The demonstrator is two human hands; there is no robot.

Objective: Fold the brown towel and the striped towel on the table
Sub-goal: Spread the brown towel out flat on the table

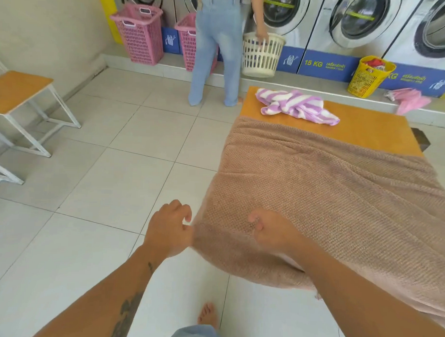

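The brown towel lies spread over the near part of the orange table, its near and left edges hanging off. My left hand pinches the towel's left edge just past the table's side. My right hand rests on top of the towel close by, fingers curled into the cloth; whether it grips is unclear. The purple-and-white striped towel lies crumpled at the far end of the table, untouched.
A person in light jeans stands beyond the table holding a white basket at the washing machines. Pink baskets and a yellow basket line the wall. A bench stands at left. My bare foot is on the tiled floor.
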